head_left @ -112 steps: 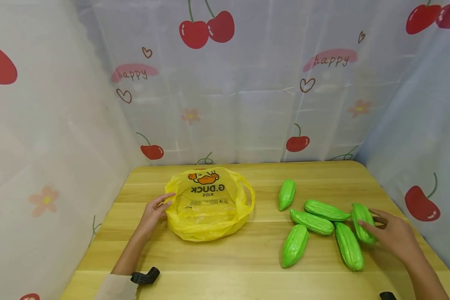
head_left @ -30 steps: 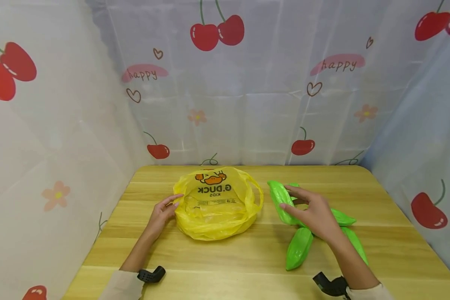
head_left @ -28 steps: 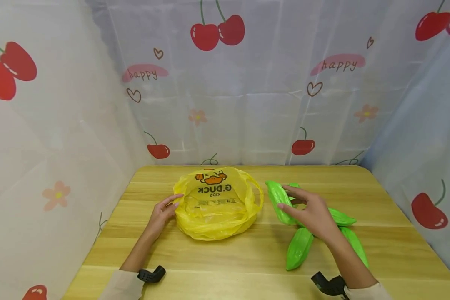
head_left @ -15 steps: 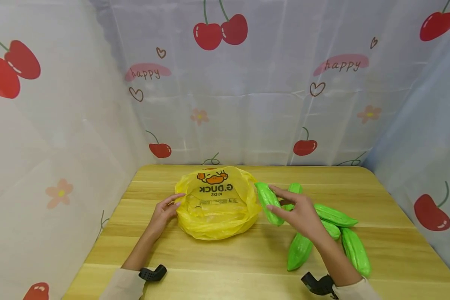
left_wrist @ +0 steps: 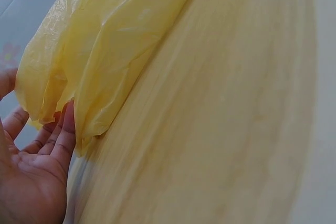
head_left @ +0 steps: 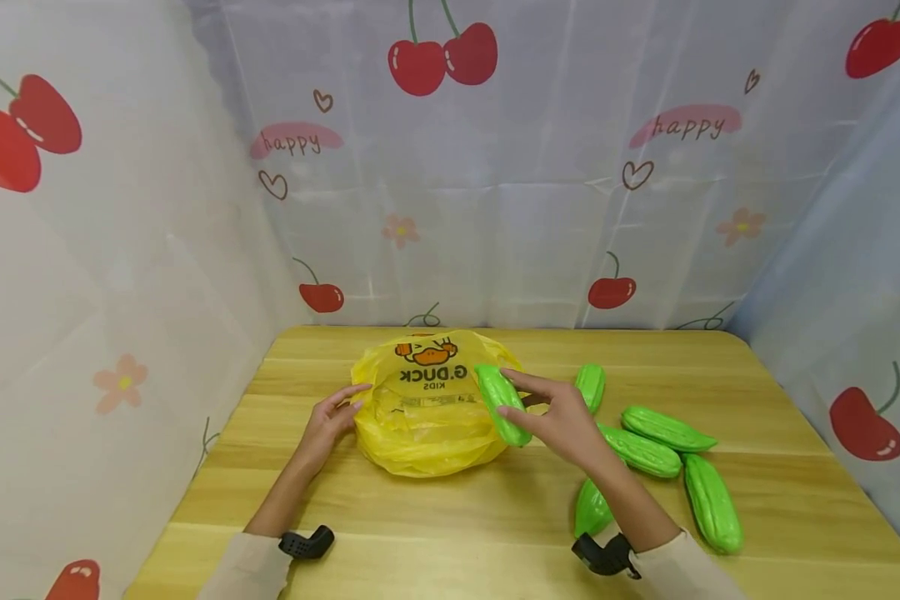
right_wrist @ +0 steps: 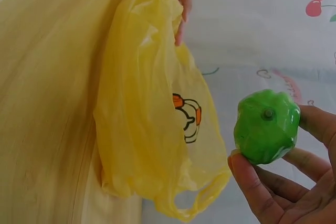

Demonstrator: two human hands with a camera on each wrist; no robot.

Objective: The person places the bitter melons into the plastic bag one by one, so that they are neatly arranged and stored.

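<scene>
My right hand (head_left: 566, 421) pinches a glossy green bitter melon (head_left: 502, 408) between thumb and fingers, above the right rim of a yellow plastic bag (head_left: 423, 454). In the right wrist view, the melon's knobbed end (right_wrist: 265, 127) faces the camera. My left hand (head_left: 322, 432) holds the bag's left rim, its thumb and index finger over the edge. From the left wrist, bag film (left_wrist: 110, 51) shows lying against those fingers. The bag stands with its mouth wide and a printed duck on the far inner side. Its bottom is hidden.
Several more bitter melons lie on the wooden table (head_left: 420, 542) at the right, among them one at the back (head_left: 590, 385) and one at the front right (head_left: 712, 504). My right forearm partly covers another (head_left: 591, 508). A cherry-print curtain (head_left: 510, 225) encloses the table.
My right hand has picked up the rightmost bitter melon and carried it left to the bag's rim. My left hand has kept its place at the bag. The head view has shifted slightly.
</scene>
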